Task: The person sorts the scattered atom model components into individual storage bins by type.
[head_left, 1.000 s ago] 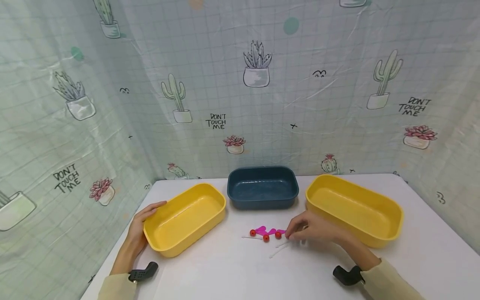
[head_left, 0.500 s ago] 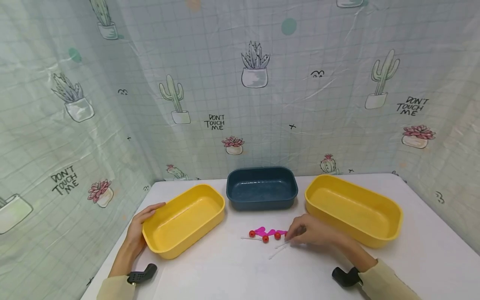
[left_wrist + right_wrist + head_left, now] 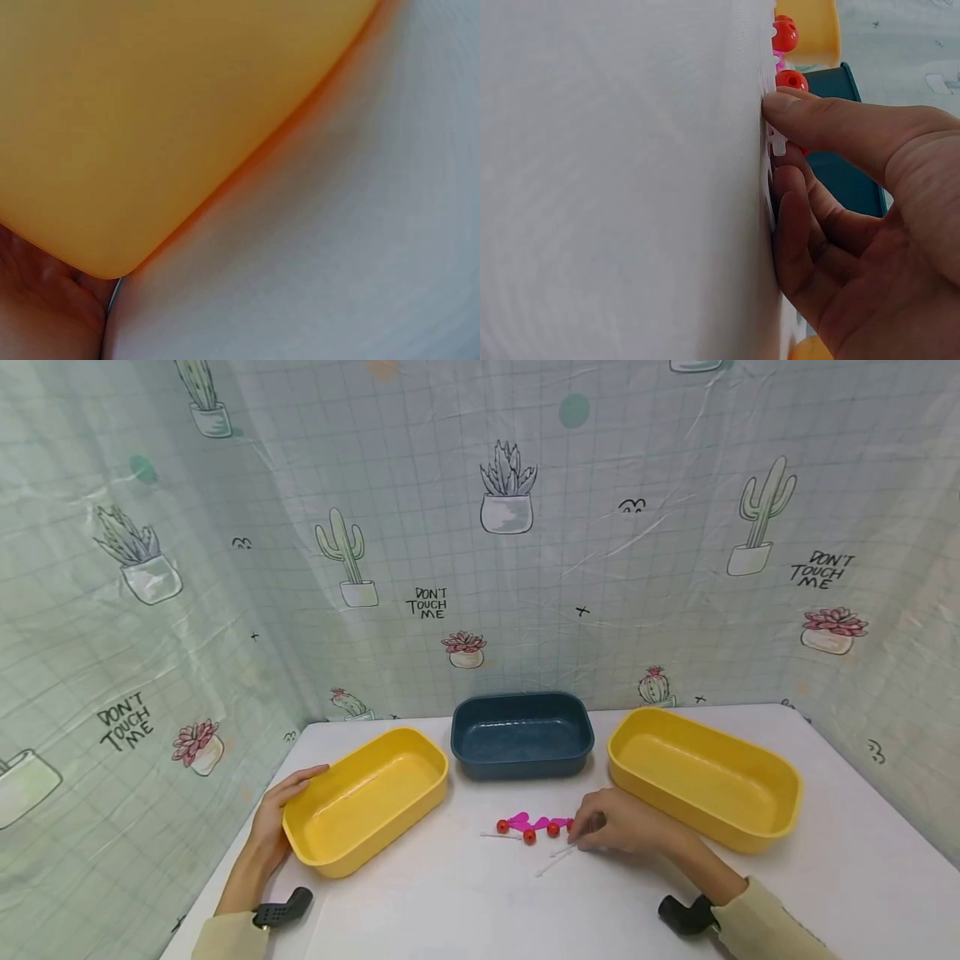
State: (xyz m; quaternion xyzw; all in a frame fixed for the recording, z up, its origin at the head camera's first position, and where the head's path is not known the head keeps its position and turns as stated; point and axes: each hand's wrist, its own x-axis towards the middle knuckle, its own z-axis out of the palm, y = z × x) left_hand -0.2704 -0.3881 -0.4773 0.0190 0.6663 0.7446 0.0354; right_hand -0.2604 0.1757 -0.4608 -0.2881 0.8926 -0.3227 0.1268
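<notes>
My left hand [image 3: 272, 821] rests along the outer left end of a yellow bin [image 3: 390, 827], its fingers reaching along the rim. In the left wrist view, part of that hand [image 3: 52, 307] shows beneath the bin's corner [image 3: 150, 135]. Low over the white table, my right hand [image 3: 626, 824] pinches the end of a thin white plastic stick [image 3: 564, 848] between thumb and fingers. The stick's cross-shaped end [image 3: 778, 142] pokes out below the thumb in the right wrist view. Beside these fingertips lie several red beads [image 3: 553, 830], flat pink pieces [image 3: 540, 823] and another white stick [image 3: 555, 863].
A dark blue bin [image 3: 522, 768] stands at the back middle. Another yellow bin [image 3: 675, 806] sits just behind the right hand and forearm. One more white stick [image 3: 501, 836] lies left of the beads. A patterned curtain [image 3: 555, 568] hangs behind the table [image 3: 450, 910].
My right hand has lowered slightly and its fingertips have closed in on the white stick. The left hand and the bins stay in place; the head view shifts slightly.
</notes>
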